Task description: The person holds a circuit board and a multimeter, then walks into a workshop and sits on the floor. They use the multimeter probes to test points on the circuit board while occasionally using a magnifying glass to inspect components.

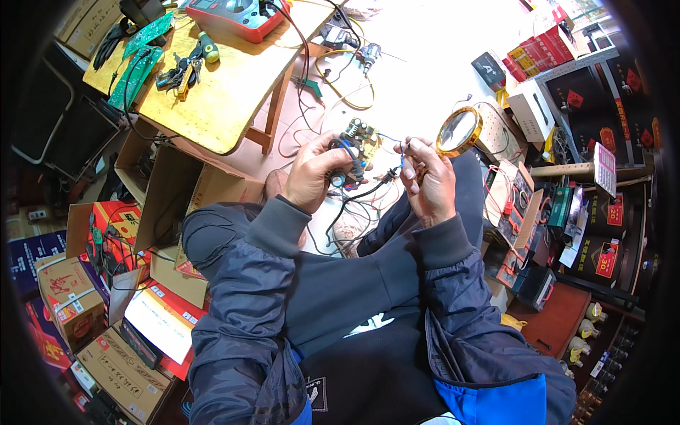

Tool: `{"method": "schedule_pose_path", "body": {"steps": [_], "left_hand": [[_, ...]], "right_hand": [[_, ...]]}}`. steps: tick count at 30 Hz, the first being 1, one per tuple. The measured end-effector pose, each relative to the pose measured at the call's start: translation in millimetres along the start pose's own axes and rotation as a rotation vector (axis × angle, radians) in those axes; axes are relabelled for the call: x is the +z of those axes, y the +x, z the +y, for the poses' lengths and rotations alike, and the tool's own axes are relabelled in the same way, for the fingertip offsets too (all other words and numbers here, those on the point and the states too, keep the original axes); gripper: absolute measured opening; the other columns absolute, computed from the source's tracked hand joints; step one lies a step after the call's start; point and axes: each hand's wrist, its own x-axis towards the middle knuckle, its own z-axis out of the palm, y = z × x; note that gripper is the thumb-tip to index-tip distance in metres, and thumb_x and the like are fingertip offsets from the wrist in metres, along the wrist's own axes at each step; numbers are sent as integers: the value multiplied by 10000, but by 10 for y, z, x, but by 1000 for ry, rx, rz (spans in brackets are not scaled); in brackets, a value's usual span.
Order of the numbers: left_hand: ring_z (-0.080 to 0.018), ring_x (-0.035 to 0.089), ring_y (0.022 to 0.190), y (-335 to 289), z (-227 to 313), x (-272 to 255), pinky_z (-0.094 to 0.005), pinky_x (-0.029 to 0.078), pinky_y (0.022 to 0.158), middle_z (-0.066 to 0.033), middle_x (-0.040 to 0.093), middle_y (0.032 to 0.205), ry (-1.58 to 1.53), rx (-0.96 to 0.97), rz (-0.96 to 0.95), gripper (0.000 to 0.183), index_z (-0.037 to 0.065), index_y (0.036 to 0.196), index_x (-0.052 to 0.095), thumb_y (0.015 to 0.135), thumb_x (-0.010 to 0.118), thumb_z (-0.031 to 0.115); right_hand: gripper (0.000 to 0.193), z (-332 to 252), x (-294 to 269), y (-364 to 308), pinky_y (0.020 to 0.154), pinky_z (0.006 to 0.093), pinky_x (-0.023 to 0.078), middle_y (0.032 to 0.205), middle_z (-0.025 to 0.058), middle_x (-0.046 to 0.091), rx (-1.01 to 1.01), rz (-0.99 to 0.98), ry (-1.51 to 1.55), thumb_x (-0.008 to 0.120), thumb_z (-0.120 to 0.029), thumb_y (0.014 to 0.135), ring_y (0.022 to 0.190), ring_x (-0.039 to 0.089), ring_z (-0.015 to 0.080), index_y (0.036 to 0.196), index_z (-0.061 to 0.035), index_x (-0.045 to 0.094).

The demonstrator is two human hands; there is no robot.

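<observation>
My left hand [312,173] is closed around the edge of a small circuit board [368,144], which carries capacitors and other parts. A thin blue wire [387,136] runs from the board toward my right hand [433,177], whose thumb and fingers are pinched on it. Below the board hangs a black cable [354,196] with a thicker collar close to my right fingers. Just beyond the right hand is a round magnifying glass [459,132] with a gold rim; whether it touches the hand I cannot tell. Both hands are above my lap.
At the upper left a yellow-topped table [205,106] bears a red multimeter [244,18], green circuit boards [134,74] and a screwdriver [208,47]. Cardboard boxes [71,294] crowd the left. Shelves with red boxes [542,53] and equipment stand right. Cables [354,92] trail ahead.
</observation>
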Motion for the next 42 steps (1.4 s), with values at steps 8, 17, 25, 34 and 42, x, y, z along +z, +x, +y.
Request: {"method": "schedule_pose_path", "body": {"steps": [8,17,25,34,42], "left_hand": [[-248,784,978,-6,20,5,-424,691,860,-173,745,1092,-30,8,-4,335,-83,1290,602,1004,591,90],[-221,776,881,3,9,-36,-361,668,804,-162,757,1053,-21,13,-5,323,-80,1271,620,1005,600,103],[-261,784,859,27,-20,-52,-358,642,755,-198,765,1101,30,-3,-8,398,-52,1339,606,992,589,142],[-179,750,892,-11,-49,-11,-320,647,834,-131,756,1026,13,0,36,243,-73,1200,660,1009,633,74],[-279,792,853,-5,162,-197,-350,654,749,-209,771,1019,71,126,160,289,-91,1218,653,1017,581,104]], "right_hand": [[251,-53,84,-52,455,189,380,997,194,724,24,8,49,638,-71,1034,595,551,71,1219,98,645],[358,-70,133,-117,477,175,308,785,-6,615,132,-87,-145,744,-71,975,575,473,15,1286,89,667],[244,57,245,-169,473,188,321,800,23,638,85,-58,-216,716,-97,1013,562,485,32,1190,70,701],[144,-154,42,-70,461,166,325,809,3,637,27,4,-249,711,-163,1039,547,483,7,991,-28,696],[128,-579,-339,-18,450,194,343,775,-17,586,-90,179,-317,712,-137,1032,549,448,21,971,-41,654]]}}
